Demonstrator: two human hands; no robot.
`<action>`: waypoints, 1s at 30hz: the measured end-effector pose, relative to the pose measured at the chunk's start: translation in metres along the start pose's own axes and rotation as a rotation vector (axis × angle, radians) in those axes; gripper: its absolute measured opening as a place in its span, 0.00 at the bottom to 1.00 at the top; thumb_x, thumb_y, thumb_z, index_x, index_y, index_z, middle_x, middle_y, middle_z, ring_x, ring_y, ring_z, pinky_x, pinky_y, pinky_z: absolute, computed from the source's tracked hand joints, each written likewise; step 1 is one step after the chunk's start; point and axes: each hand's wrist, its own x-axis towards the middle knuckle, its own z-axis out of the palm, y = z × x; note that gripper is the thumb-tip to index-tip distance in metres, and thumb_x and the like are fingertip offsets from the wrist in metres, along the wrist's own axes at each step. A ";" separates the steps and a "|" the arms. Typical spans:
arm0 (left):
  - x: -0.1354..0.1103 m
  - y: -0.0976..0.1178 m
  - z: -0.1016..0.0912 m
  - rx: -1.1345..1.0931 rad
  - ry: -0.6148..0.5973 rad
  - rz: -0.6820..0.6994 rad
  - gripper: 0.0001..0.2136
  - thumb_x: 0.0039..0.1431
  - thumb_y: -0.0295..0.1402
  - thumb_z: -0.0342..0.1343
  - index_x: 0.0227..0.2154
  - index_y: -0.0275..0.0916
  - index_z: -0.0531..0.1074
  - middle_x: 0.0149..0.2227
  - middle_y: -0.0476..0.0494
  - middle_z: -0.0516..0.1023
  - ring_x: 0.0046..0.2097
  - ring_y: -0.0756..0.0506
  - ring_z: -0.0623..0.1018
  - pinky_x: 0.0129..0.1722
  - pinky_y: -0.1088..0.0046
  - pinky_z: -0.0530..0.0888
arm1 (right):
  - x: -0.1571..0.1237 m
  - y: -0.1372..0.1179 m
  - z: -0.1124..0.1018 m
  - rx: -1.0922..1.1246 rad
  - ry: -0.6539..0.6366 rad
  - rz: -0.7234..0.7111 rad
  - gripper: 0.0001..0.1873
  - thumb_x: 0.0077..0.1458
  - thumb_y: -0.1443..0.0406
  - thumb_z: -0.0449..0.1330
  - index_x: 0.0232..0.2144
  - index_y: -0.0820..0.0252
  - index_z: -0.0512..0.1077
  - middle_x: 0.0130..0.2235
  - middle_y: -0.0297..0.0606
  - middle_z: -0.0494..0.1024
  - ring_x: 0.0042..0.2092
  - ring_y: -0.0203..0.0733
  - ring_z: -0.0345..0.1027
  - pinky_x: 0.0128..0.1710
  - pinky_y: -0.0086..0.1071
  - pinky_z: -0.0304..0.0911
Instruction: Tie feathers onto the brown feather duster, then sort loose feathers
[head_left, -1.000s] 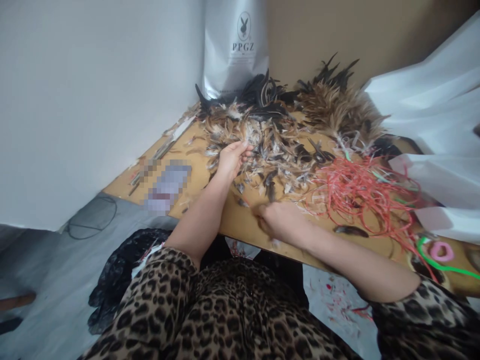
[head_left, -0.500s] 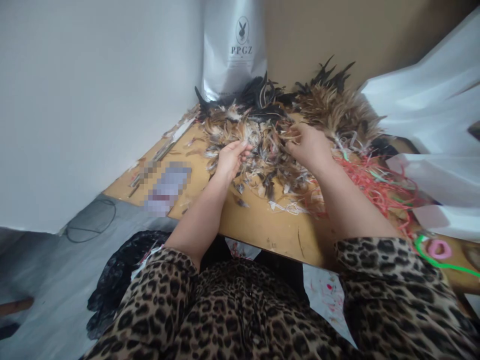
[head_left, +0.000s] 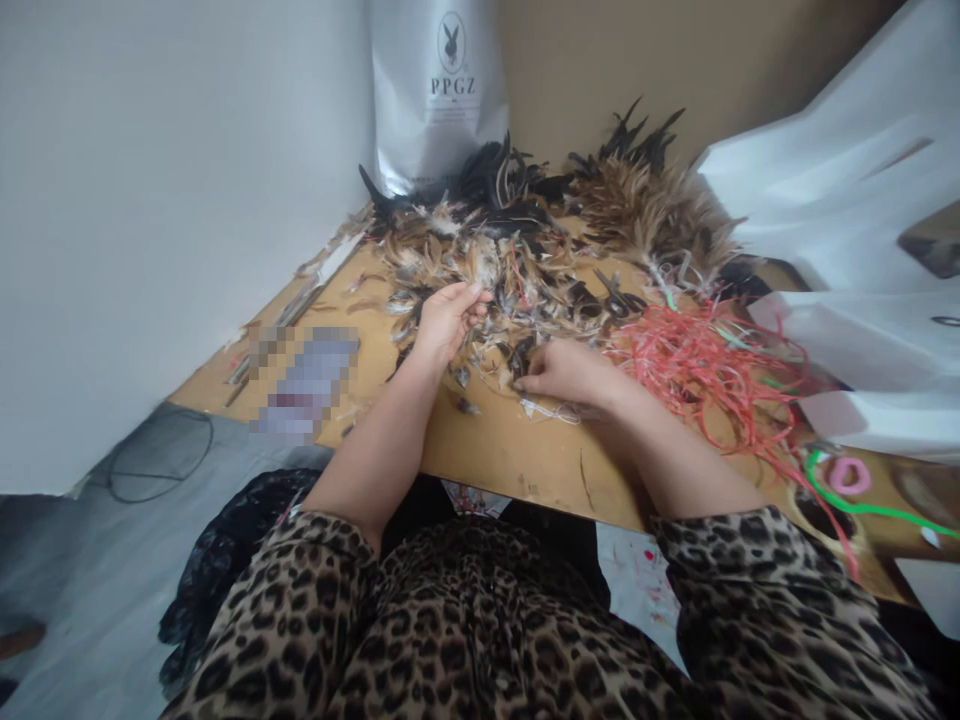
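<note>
My left hand is closed in a pinch over the feather pile, with pale feather tips standing just beyond its thumb and forefinger. My right hand reaches down to the near side of the pile, fingers curled together beside a dark feather; what is in its fingertips is hidden. Loose brown, white and black feathers spread across the wooden table. Black-handled scissors lie to the right of the pile.
Red plastic strips lie tangled on the right, below a bundle of brown feathers. A silver bag stands at the back, with white bags at right. A green cord and pink ring sit near the right edge.
My right hand has come down from the far right of the pile to its near edge, uncovering the scissors. My left hand keeps its pinch. The whole view has shifted slightly.
</note>
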 end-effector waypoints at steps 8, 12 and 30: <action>0.000 -0.002 0.000 -0.041 -0.013 -0.031 0.08 0.47 0.31 0.63 0.28 0.34 0.71 0.26 0.48 0.77 0.23 0.58 0.72 0.21 0.85 0.66 | 0.004 0.010 0.002 0.586 0.092 0.044 0.08 0.42 0.62 0.61 0.18 0.61 0.70 0.17 0.32 0.70 0.18 0.29 0.56 0.19 0.26 0.50; -0.002 -0.005 0.002 -0.023 -0.086 -0.075 0.08 0.47 0.31 0.63 0.28 0.34 0.71 0.27 0.46 0.78 0.24 0.57 0.74 0.21 0.85 0.66 | 0.013 0.024 0.000 1.232 0.232 0.090 0.15 0.38 0.57 0.66 0.22 0.62 0.67 0.21 0.33 0.73 0.15 0.25 0.50 0.14 0.24 0.42; -0.017 -0.012 0.011 0.230 -0.342 -0.261 0.09 0.48 0.32 0.62 0.30 0.31 0.74 0.33 0.39 0.80 0.26 0.53 0.77 0.18 0.85 0.65 | 0.023 0.018 0.010 1.570 0.442 0.067 0.18 0.34 0.61 0.70 0.23 0.62 0.66 0.25 0.32 0.76 0.17 0.25 0.58 0.12 0.20 0.48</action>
